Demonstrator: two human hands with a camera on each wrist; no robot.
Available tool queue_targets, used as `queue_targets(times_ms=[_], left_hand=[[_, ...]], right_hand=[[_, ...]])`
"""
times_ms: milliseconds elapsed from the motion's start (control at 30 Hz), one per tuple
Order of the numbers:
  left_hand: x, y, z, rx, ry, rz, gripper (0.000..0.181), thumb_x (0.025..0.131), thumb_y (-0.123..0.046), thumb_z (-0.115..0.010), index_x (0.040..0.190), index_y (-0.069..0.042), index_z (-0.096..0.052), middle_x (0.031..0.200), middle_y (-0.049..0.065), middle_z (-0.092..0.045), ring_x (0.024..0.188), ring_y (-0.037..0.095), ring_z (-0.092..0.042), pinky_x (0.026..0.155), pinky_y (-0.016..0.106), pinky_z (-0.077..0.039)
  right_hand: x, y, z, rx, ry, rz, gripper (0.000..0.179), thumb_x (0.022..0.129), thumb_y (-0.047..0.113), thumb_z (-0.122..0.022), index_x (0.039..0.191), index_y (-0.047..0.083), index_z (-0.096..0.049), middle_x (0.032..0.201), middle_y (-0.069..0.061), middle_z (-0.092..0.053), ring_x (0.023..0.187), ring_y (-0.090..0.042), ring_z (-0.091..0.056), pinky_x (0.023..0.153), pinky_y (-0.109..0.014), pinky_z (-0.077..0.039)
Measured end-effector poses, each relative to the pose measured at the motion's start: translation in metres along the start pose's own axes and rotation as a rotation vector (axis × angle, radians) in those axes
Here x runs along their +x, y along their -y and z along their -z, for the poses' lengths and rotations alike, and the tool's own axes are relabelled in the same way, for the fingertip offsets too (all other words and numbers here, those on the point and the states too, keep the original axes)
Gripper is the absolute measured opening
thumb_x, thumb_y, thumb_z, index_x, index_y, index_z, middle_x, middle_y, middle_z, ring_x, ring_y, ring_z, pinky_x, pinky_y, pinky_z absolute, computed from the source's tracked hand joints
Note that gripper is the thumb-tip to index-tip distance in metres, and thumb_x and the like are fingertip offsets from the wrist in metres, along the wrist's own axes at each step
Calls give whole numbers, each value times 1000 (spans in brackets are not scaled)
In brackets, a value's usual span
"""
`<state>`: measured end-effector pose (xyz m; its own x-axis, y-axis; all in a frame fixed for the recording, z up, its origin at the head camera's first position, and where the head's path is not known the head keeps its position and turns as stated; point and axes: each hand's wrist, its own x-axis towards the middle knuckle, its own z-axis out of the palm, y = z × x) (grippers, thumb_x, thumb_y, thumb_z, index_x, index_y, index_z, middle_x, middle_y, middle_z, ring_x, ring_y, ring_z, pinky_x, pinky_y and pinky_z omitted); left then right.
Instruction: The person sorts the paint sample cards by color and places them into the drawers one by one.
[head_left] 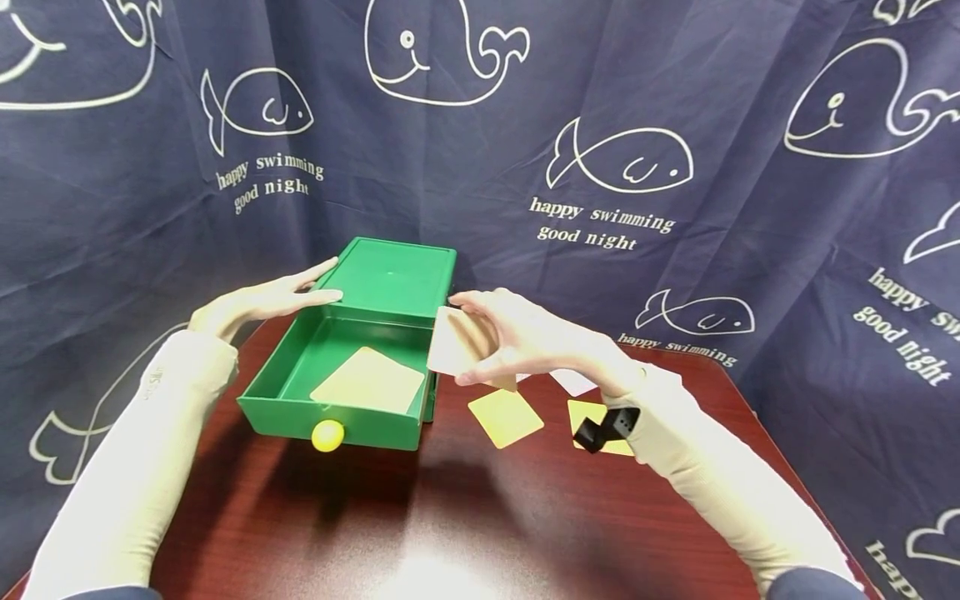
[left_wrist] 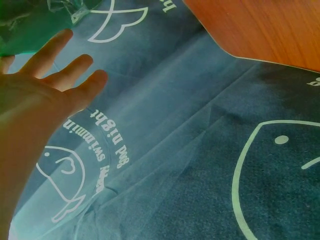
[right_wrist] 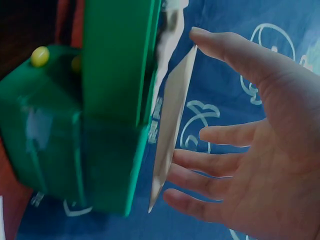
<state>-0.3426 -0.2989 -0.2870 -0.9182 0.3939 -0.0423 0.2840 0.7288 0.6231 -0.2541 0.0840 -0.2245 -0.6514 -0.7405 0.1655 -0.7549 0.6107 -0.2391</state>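
A green drawer box stands on the table, its drawer pulled out toward me. Inside that drawer lies a pale peach square card. My left hand rests at the box's upper left edge, fingers extended; in the left wrist view the hand has its fingers spread. With my right hand I hold a pale square card between thumb and fingers, beside the drawer's right wall. The right wrist view shows this card edge-on, close to the green box.
To the right on the table lie a yellow square card, another yellow card partly behind the right wrist, and a whitish card. A yellow knob sticks out from the drawer front. A dark blue curtain hangs behind.
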Motion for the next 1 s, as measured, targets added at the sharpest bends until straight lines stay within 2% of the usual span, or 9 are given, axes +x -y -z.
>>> queue_targets(times_ms=[233, 367, 667, 800, 867, 933, 1000], left_hand=[[0, 1, 1, 9, -4, 2, 79, 99, -47, -46, 157, -20, -1, 163, 15, -6, 145, 46, -16, 118, 61, -14], [1, 2, 0, 0, -2, 7, 79, 99, -48, -46, 157, -21, 0, 163, 15, -7, 145, 46, -16, 117, 60, -16], [1, -1, 0, -25, 5, 10, 79, 99, -46, -48, 157, -22, 0, 162, 17, -10, 145, 44, -19, 117, 59, -19], [1, -1, -1, -43, 16, 1, 79, 99, -43, -48, 157, -20, 0, 162, 17, -9, 145, 45, -18, 117, 59, -20], [0, -1, -1, -35, 15, 0, 79, 99, -44, -48, 157, -19, -1, 162, 17, -9, 145, 46, -18, 117, 60, -19], [0, -1, 0, -31, 16, 8, 79, 99, -45, -48, 157, -21, 0, 162, 17, -9, 145, 46, -17, 117, 60, -18], [-1, -1, 1, -27, 19, 13, 79, 99, -46, -47, 157, -22, 0, 162, 17, -8, 145, 45, -17, 117, 60, -17]], right_hand=[[35, 33, -5, -40, 30, 73, 85, 72, 49, -78, 141, 13, -45, 117, 1, -62, 105, -19, -50, 83, -30, -47], [53, 45, -14, -61, 55, 78, 86, 72, 52, -77, 142, 15, -44, 114, 4, -62, 103, -17, -49, 81, -27, -47], [81, 61, -41, -128, 104, 126, 85, 74, 53, -77, 141, 12, -44, 127, 0, -61, 111, -21, -52, 89, -30, -47], [85, 62, -51, -126, 138, 159, 84, 77, 50, -77, 141, 7, -44, 133, -5, -60, 116, -24, -55, 100, -30, -45], [83, 62, -52, -101, 127, 164, 79, 79, 47, -77, 140, 7, -47, 134, -5, -60, 117, -24, -55, 103, -30, -44], [77, 64, -51, -49, 75, 169, 69, 82, 43, -75, 136, 7, -52, 133, -4, -61, 117, -22, -57, 104, -30, -44], [67, 68, -50, 26, -15, 190, 55, 85, 39, -73, 130, 9, -58, 124, -1, -65, 111, -18, -59, 98, -25, -46]])
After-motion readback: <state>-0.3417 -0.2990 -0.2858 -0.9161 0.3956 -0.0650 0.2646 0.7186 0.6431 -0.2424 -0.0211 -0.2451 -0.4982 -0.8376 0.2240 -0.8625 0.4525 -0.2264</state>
